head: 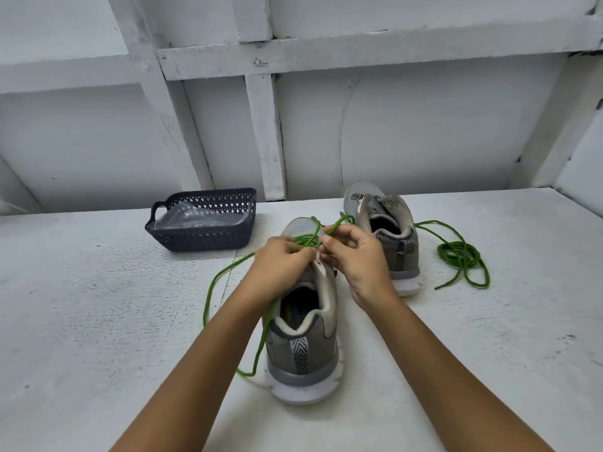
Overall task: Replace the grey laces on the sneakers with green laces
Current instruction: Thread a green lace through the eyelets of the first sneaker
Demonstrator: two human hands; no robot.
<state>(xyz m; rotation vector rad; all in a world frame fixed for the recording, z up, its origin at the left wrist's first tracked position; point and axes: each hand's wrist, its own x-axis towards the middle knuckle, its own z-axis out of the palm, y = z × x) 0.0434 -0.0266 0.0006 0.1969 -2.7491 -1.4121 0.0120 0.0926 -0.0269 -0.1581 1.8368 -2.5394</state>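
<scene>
Two bare forearms, left (195, 370) and right (456, 370), reached up from the bottom edge over a white, rough-painted surface (98, 321). At far left, toward the back of the surface, sat a dark perforated basket (195, 238) with a handle and a crumpled clear plastic bag (195, 218) inside; what the bag held could not be told. To its right a green lace (213, 282) looped loosely over the surface, one strand trailing down past the heel of the near sneaker (300, 347) and the other rising to its eyelets. The left grip (284, 262) rested on the upper front of that sneaker, fingers curled around the lace just beside the tongue. The grey sneaker stood upright, heel toward the camera and toe pointing away, between the two forearms. The right grip (359, 259) hovered just beside the left, thumb and forefinger pinching a raised section of the same lace above the tongue, the other fingers loosely bent. Behind and right of it stood the far sneaker (378, 203), also heel toward the camera, its tongue pulled up. At far right a second green lace (460, 252) lay coiled on the surface, one strand running back to that sneaker's side. A white boarded wall (424, 125) rose behind everything.
</scene>
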